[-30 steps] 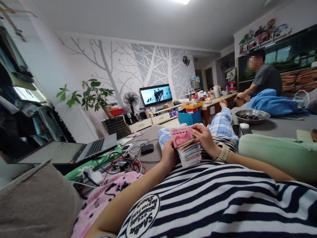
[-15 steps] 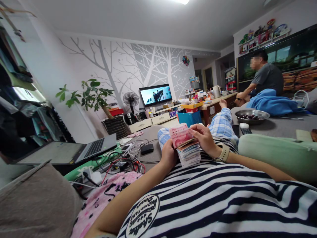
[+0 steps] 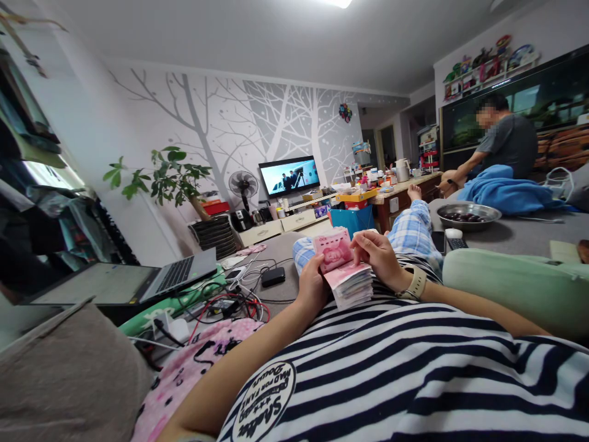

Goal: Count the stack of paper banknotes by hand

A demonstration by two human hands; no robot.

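Observation:
A thick stack of banknotes (image 3: 352,291) lies folded before my striped shirt, its loose ends fanned toward me. My left hand (image 3: 315,283) is closed around the left side of this stack, thumb on top. Pink 100 notes face up: one pink banknote (image 3: 335,250) with a portrait stands tilted at the far side, and another covers the near part. At the right edge, my right hand (image 3: 376,258) has its fingers bent and pinched against the pink notes. How many notes those fingers grip is too small to tell. A pale watch is on my right wrist.
A laptop (image 3: 181,273), tangled cables and a black box (image 3: 273,277) lie to my left. On my right are a green cushion (image 3: 497,285), a metal bowl (image 3: 490,216) of dark round fruit and a remote (image 3: 456,240). Another person (image 3: 510,141) sits beyond a blue cloth (image 3: 506,189).
A pink note now covers the near part of the stack, where brownish and bluish notes showed before. My right fingers have curled down slightly. The other person has leaned and shifted right.

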